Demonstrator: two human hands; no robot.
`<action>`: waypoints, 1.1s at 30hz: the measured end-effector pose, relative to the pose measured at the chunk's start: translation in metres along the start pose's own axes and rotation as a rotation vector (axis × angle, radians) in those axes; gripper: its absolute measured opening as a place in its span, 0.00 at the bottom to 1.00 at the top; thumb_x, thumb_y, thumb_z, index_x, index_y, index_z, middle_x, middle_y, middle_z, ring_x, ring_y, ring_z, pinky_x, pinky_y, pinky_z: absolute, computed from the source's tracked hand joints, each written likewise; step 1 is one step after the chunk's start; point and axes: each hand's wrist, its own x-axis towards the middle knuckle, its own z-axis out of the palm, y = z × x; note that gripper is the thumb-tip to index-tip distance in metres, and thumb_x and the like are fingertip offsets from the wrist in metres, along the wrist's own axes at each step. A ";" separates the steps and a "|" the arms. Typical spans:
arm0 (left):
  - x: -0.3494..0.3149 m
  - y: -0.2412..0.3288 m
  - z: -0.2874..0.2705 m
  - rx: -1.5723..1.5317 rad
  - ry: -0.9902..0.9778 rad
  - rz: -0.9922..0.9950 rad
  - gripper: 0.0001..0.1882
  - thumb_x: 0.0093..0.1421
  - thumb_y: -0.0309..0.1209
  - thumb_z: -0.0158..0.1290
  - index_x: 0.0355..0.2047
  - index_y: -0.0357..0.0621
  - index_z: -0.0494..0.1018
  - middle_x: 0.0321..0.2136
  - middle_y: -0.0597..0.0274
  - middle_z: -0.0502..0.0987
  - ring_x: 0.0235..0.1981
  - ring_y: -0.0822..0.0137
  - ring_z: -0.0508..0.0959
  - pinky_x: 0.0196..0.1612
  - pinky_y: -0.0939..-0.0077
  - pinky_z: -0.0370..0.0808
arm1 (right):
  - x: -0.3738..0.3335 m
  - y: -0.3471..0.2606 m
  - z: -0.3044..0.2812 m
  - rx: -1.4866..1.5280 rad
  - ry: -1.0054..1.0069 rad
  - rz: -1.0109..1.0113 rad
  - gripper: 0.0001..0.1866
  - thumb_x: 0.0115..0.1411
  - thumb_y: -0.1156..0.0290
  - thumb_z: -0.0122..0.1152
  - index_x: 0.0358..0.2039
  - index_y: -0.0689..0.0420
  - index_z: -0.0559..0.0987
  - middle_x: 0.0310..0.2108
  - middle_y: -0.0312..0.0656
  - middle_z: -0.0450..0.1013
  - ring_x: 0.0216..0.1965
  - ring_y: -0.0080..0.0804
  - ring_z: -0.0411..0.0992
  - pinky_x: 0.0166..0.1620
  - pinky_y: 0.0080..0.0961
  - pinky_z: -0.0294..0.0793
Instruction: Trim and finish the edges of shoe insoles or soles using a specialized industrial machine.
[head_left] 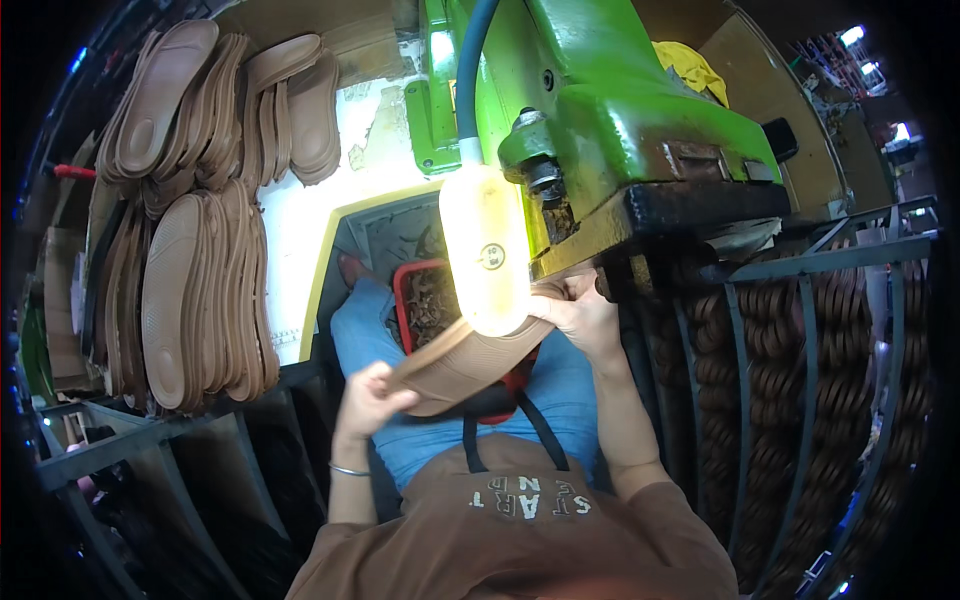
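A brown shoe sole [465, 368] is stretched between my two hands above my lap, its long edge slanting up to the right. My left hand [368, 402] grips its lower left end, thumb on the near face. My right hand [588, 318] pinches the other end, close beneath the dark working head of the green machine [640, 120]. A bright lamp [487, 240] hangs in front and hides part of the sole's upper edge. Whether the sole touches the machine cannot be seen.
Stacks of brown soles [205, 290] lie on the white table [290, 220] at the left. Below sits a red bin [403, 310] of brown scraps. Racks with metal bars [745, 400] stand on the right, filled with brown pieces. A yellow cloth [692, 70] lies behind the machine.
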 end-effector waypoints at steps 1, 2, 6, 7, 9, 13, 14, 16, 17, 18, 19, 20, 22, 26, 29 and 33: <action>-0.002 -0.012 0.016 0.056 -0.048 -0.044 0.14 0.49 0.20 0.61 0.36 0.34 0.71 0.33 0.58 0.78 0.35 0.73 0.77 0.39 0.78 0.76 | 0.001 -0.005 0.003 -0.051 -0.018 0.061 0.10 0.47 0.84 0.63 0.32 0.66 0.76 0.26 0.34 0.73 0.25 0.14 0.68 0.28 0.10 0.65; 0.000 -0.019 0.040 0.059 -0.102 -0.021 0.18 0.50 0.22 0.61 0.42 0.32 0.71 0.35 0.58 0.78 0.37 0.73 0.77 0.42 0.78 0.75 | 0.005 -0.012 0.009 0.004 0.028 0.020 0.05 0.46 0.83 0.65 0.24 0.64 0.77 0.20 0.29 0.70 0.19 0.09 0.62 0.21 0.10 0.56; 0.016 -0.037 0.107 0.338 -0.185 0.114 0.19 0.48 0.29 0.64 0.40 0.35 0.74 0.33 0.56 0.80 0.35 0.71 0.78 0.39 0.76 0.75 | 0.006 -0.034 0.024 0.036 0.107 -0.025 0.09 0.43 0.77 0.70 0.25 0.65 0.78 0.20 0.30 0.69 0.20 0.11 0.63 0.21 0.12 0.59; 0.020 -0.031 0.108 0.430 -0.196 0.139 0.19 0.48 0.30 0.64 0.39 0.35 0.74 0.31 0.56 0.80 0.34 0.71 0.79 0.38 0.77 0.75 | 0.002 -0.037 0.018 0.041 0.097 -0.030 0.09 0.43 0.77 0.70 0.25 0.65 0.78 0.20 0.30 0.69 0.20 0.11 0.63 0.21 0.12 0.59; 0.036 -0.005 0.094 0.519 -0.271 0.101 0.18 0.48 0.30 0.64 0.38 0.36 0.74 0.30 0.58 0.80 0.33 0.72 0.79 0.37 0.77 0.75 | -0.007 -0.044 -0.008 -0.492 -0.107 -0.135 0.11 0.42 0.74 0.72 0.25 0.64 0.79 0.20 0.31 0.70 0.19 0.14 0.63 0.21 0.17 0.62; 0.089 0.049 0.043 0.349 0.241 0.449 0.15 0.50 0.28 0.61 0.39 0.39 0.74 0.33 0.60 0.78 0.32 0.73 0.77 0.35 0.79 0.75 | -0.035 -0.054 -0.109 -0.606 0.542 -0.044 0.17 0.51 0.76 0.62 0.42 0.64 0.74 0.36 0.41 0.72 0.35 0.24 0.70 0.40 0.20 0.70; 0.110 0.061 0.021 0.300 0.433 0.554 0.14 0.51 0.27 0.60 0.39 0.38 0.73 0.34 0.60 0.78 0.33 0.72 0.77 0.36 0.79 0.74 | -0.036 -0.056 -0.127 -0.389 0.794 -0.120 0.13 0.57 0.75 0.58 0.43 0.63 0.73 0.36 0.43 0.73 0.32 0.24 0.72 0.35 0.17 0.72; 0.152 0.098 -0.021 0.583 0.732 0.688 0.20 0.50 0.30 0.60 0.43 0.37 0.70 0.38 0.53 0.75 0.40 0.60 0.75 0.44 0.68 0.72 | -0.040 -0.062 -0.171 -0.153 0.979 -0.173 0.19 0.61 0.71 0.54 0.51 0.62 0.66 0.36 0.48 0.73 0.32 0.30 0.74 0.24 0.19 0.74; 0.172 0.116 -0.035 0.847 0.899 0.790 0.23 0.50 0.33 0.60 0.45 0.37 0.69 0.41 0.50 0.74 0.43 0.55 0.73 0.47 0.63 0.70 | -0.027 -0.059 -0.171 -0.095 0.998 -0.203 0.20 0.60 0.72 0.54 0.52 0.62 0.65 0.39 0.49 0.72 0.32 0.33 0.75 0.24 0.21 0.75; 0.190 0.128 -0.050 1.006 1.046 0.742 0.23 0.50 0.33 0.60 0.45 0.36 0.69 0.40 0.46 0.74 0.41 0.52 0.74 0.45 0.62 0.70 | -0.001 -0.049 -0.163 -0.026 1.013 -0.220 0.21 0.60 0.72 0.54 0.53 0.61 0.64 0.42 0.51 0.71 0.31 0.35 0.75 0.24 0.22 0.76; 0.212 0.136 -0.059 1.144 1.166 0.710 0.23 0.51 0.33 0.61 0.44 0.35 0.69 0.39 0.41 0.73 0.39 0.49 0.75 0.43 0.60 0.71 | 0.025 -0.040 -0.149 0.082 0.923 -0.252 0.24 0.58 0.74 0.54 0.54 0.59 0.61 0.44 0.51 0.68 0.31 0.39 0.76 0.24 0.24 0.78; 0.222 0.134 -0.084 1.245 1.193 0.487 0.26 0.51 0.40 0.59 0.46 0.38 0.68 0.43 0.43 0.71 0.45 0.46 0.70 0.47 0.55 0.67 | 0.053 -0.033 -0.124 0.293 0.809 -0.128 0.30 0.57 0.74 0.54 0.58 0.57 0.55 0.42 0.51 0.67 0.29 0.42 0.76 0.24 0.25 0.78; 0.257 0.141 -0.057 1.372 1.181 0.176 0.30 0.50 0.47 0.58 0.48 0.42 0.68 0.48 0.46 0.68 0.50 0.43 0.64 0.53 0.49 0.62 | 0.110 0.022 -0.139 0.136 0.752 -0.092 0.33 0.55 0.76 0.56 0.57 0.56 0.51 0.40 0.52 0.66 0.24 0.39 0.75 0.22 0.25 0.78; 0.271 0.121 -0.050 1.333 1.323 0.421 0.21 0.49 0.40 0.61 0.42 0.46 0.72 0.50 0.53 0.68 0.51 0.46 0.63 0.55 0.51 0.59 | 0.151 0.070 -0.128 0.205 0.771 0.078 0.33 0.55 0.75 0.56 0.57 0.55 0.49 0.36 0.54 0.67 0.19 0.31 0.72 0.14 0.22 0.71; 0.254 0.115 -0.069 1.090 1.239 0.713 0.16 0.48 0.34 0.62 0.37 0.46 0.73 0.44 0.58 0.73 0.48 0.52 0.68 0.52 0.55 0.60 | 0.133 0.074 -0.114 0.238 0.672 0.194 0.40 0.59 0.63 0.58 0.63 0.52 0.44 0.23 0.44 0.69 0.15 0.26 0.68 0.14 0.21 0.70; 0.165 0.085 -0.063 0.491 0.953 0.906 0.16 0.52 0.27 0.59 0.41 0.37 0.72 0.37 0.56 0.75 0.40 0.62 0.74 0.45 0.67 0.70 | 0.090 0.087 -0.111 0.115 0.621 0.174 0.38 0.61 0.62 0.55 0.63 0.55 0.45 0.19 0.40 0.68 0.14 0.23 0.66 0.14 0.18 0.66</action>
